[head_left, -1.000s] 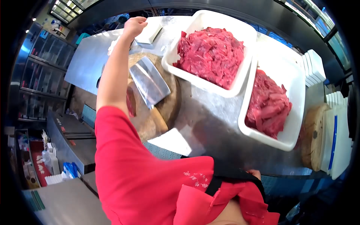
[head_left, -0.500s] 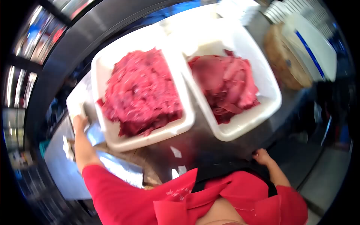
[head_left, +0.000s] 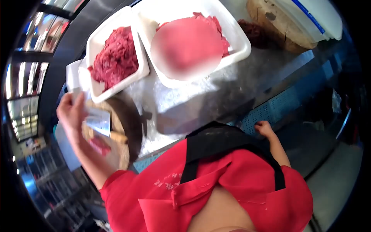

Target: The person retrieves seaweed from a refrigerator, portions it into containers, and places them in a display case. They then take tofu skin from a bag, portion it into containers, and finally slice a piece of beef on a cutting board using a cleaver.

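My left hand (head_left: 71, 112) hovers with fingers apart over the far side of a round wooden chopping block (head_left: 125, 131), just beside the blade of a cleaver (head_left: 98, 121) that lies flat on it. A small red piece of meat (head_left: 101, 146) rests on the block under my forearm. My right hand (head_left: 264, 127) is curled shut at the front edge of the steel counter (head_left: 201, 100), holding nothing that I can see. Behind the block stand two white trays: the left tray (head_left: 116, 87) holds sliced red meat (head_left: 116, 58), the right tray (head_left: 239, 50) a pink heap (head_left: 185, 46) that is blurred.
A second wooden block (head_left: 278, 27) with white boards (head_left: 313, 17) on it stands at the back right. A small white container (head_left: 72, 75) sits behind my left hand. Glass-fronted cabinets (head_left: 27, 77) line the left side. A perforated panel (head_left: 270, 110) runs below the counter edge.
The view has swung right and down. My left hand has come back from the far white container to above the chopping block. My right hand stays at the counter edge.
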`<state>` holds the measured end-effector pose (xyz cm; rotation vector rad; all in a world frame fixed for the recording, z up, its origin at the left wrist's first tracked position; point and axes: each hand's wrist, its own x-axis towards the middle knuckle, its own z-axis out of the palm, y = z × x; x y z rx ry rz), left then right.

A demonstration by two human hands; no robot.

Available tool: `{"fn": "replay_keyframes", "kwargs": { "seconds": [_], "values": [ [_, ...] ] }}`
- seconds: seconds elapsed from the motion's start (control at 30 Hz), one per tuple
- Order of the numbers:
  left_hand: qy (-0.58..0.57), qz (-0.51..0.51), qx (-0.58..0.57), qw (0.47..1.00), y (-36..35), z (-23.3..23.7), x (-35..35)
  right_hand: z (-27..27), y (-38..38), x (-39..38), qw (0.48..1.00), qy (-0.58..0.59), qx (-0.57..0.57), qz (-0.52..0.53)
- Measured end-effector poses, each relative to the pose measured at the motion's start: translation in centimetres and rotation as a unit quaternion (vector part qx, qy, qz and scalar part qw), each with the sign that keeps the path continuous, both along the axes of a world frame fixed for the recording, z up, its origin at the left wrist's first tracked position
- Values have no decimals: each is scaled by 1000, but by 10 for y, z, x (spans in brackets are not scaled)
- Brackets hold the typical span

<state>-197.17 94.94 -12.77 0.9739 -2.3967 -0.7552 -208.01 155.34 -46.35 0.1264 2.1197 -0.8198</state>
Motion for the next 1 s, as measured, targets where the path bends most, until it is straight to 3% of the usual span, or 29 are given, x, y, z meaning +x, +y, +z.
{"fn": "replay_keyframes", "kwargs": {
  "seconds": [0.07, 0.1, 0.13, 0.17, 0.2, 0.23, 0.3, 0.37, 0.43, 0.47, 0.57, 0.6, 0.63, 0.7, 0.73, 0.77, 0.83, 0.93, 1.0],
  "values": [
    [-27, 39, 82, 995, 99, -21, 1, -26, 37, -4, 1000, 4, -23, 5],
    [-78, 44, 43, 995, 153, -29, -6, -32, 58, -3, 999, 21, -16, 23],
    [-66, 11, -75, 995, 166, -80, 3, -33, 84, -3, 999, 41, -5, 34],
    [-47, -12, -29, 998, 205, -92, -6, -35, 113, -3, 996, 75, 3, 48],
    [-106, 41, 16, 993, 213, -130, -6, -39, 136, -2, 992, 107, 9, 60],
    [-135, 55, -143, 979, 222, -162, -11, -35, 154, -3, 990, 123, 25, 58],
    [-178, 110, -185, 960, 243, -210, -21, -34, 192, -4, 988, 134, 43, 60],
    [-258, 146, -164, 941, 248, -256, -29, -31, 221, -16, 987, 112, 89, 72],
    [-271, 140, -126, 944, 240, -289, -37, -40, 239, -36, 991, 83, 54, 89],
    [-293, 139, -111, 939, 246, -288, -47, -47, 249, -50, 982, 120, 39, 144],
    [-367, 138, -96, 915, 225, -289, -63, -22, 250, -118, 978, 141, -22, 153],
    [-355, 180, -130, 908, 233, -281, -72, -1, 248, -147, 980, 146, -32, 132],
    [-321, 233, -256, 881, 234, -284, -76, 0, 250, -177, 974, 184, -39, 124],
    [-251, 220, -253, 908, 258, -245, -92, 20, 258, -239, 965, 234, -73, 97],
    [-252, 198, -184, 929, 298, -209, -113, 32, 267, -266, 965, 237, -62, 96],
    [-165, 275, -63, 945, 271, -238, -104, 42, 279, -292, 957, 269, -90, 63],
    [-127, 276, -98, 948, 326, -220, -136, 45, 316, -342, 949, 292, -115, 17],
    [-117, 207, -123, 964, 407, -225, -210, 24, 407, -382, 968, 251, -2, 9],
    [-130, 121, -101, 979, 457, -233, -265, 22, 469, -388, 967, 176, 164, 80]
  ]
}}
